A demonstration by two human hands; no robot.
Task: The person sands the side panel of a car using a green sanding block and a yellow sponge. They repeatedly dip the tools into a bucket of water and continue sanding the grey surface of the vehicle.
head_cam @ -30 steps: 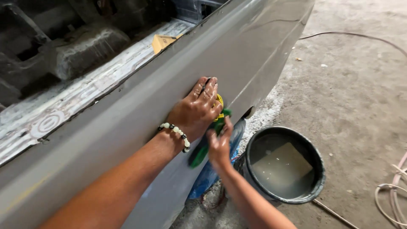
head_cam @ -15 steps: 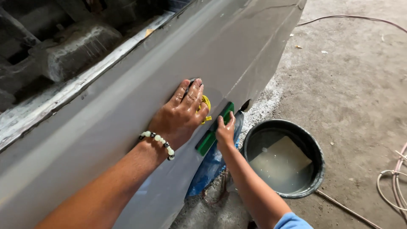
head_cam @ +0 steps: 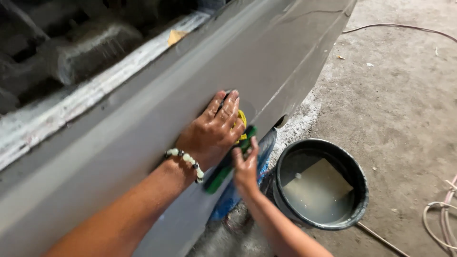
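My left hand (head_cam: 214, 131), with a bead bracelet at the wrist, lies flat on the grey primed car body panel (head_cam: 285, 57). It presses a yellow sanding pad (head_cam: 242, 119) against the panel; only the pad's edge shows under my fingers. Just below it, my right hand (head_cam: 245, 166) grips a green bar-shaped tool (head_cam: 221, 173) held along the panel. The two hands almost touch.
A black bucket (head_cam: 364, 190) of cloudy water stands on the concrete floor beside the panel. A blue object (head_cam: 228, 197) sits under the panel's lower edge. A cable (head_cam: 404, 27) runs across the far floor, and a hose coil (head_cam: 440, 216) lies at right.
My left hand with the pad has slid a little back and forth along the panel. My right hand has kept the green tool beside it. The view has shifted slightly.
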